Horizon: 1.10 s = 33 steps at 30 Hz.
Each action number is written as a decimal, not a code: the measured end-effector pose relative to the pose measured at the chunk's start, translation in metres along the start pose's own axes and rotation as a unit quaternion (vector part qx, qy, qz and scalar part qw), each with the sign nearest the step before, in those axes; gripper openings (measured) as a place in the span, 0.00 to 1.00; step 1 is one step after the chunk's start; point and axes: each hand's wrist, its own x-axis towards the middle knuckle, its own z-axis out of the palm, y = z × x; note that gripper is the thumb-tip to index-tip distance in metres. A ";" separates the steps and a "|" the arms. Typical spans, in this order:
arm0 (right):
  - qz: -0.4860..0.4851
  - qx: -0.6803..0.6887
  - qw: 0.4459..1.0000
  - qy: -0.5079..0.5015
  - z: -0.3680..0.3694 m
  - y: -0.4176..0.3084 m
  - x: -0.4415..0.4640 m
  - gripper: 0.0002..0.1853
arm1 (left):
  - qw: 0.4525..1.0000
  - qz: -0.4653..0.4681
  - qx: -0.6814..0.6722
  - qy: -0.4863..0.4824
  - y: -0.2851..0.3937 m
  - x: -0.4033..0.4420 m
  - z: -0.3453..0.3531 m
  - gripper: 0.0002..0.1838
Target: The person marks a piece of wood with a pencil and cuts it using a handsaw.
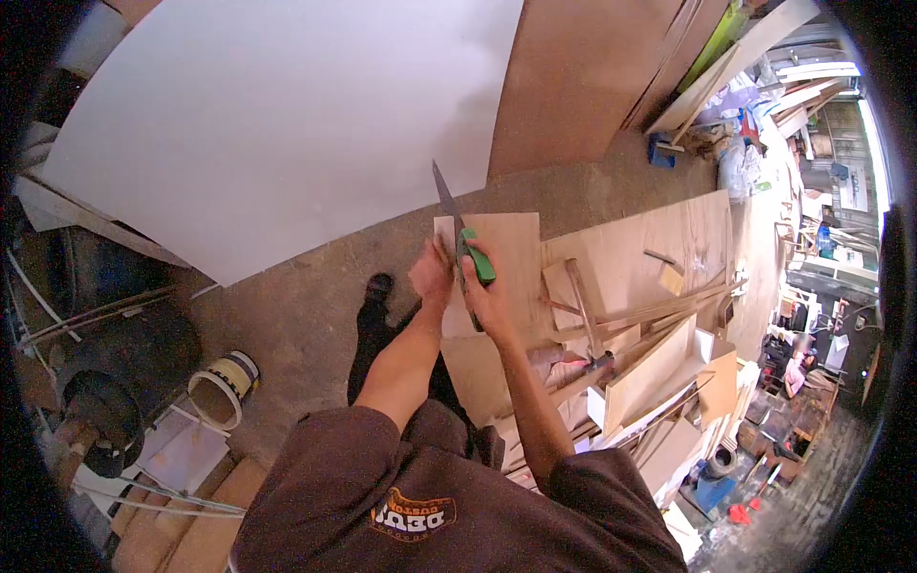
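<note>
A hand saw with a green handle [480, 260] is in my right hand [480, 286], whose fingers are wrapped round the handle. The dark saw blade [443, 188] points forward, its tip beyond the far edge of a light wooden board [506, 250]. My left hand [433, 271] lies at the board's left edge, close beside the blade. Its fingers look closed on the board's edge, though they are partly hidden. The board is in front of my body, above other wood pieces.
A large white sheet [287, 115] and a brown panel [564, 86] stand ahead. Wood scraps and a hammer [585, 315] lie on a plywood sheet [683, 224] to the right. A bucket [218, 399] stands on the floor at left.
</note>
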 end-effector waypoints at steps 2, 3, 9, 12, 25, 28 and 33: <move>-0.075 -0.010 0.997 0.022 0.004 0.009 0.003 0.18 | 1.000 -0.006 -0.002 -0.001 -0.002 0.000 0.003 0.24; -0.103 -0.014 0.994 0.032 0.003 0.000 0.004 0.18 | 1.000 -0.009 -0.005 -0.002 -0.002 0.003 0.006 0.24; 0.058 -0.010 0.998 -0.011 -0.025 -0.081 -0.027 0.17 | 0.995 -0.048 -0.007 -0.087 0.004 0.000 -0.003 0.25; 0.149 0.020 0.988 -0.021 -0.029 -0.147 -0.067 0.16 | 1.000 0.009 -0.019 0.012 0.006 -0.007 -0.001 0.24; -0.119 -0.227 0.966 0.042 0.040 0.000 0.108 0.14 | 0.993 -0.003 -0.108 -0.040 -0.002 0.030 0.013 0.24; 0.062 -0.195 0.977 -0.051 0.020 -0.017 0.060 0.15 | 0.986 0.001 -0.161 0.046 -0.033 -0.019 0.039 0.24; 0.012 -0.158 0.987 -0.023 0.002 -0.036 0.029 0.17 | 0.997 -0.056 -0.030 -0.047 -0.001 -0.003 0.003 0.26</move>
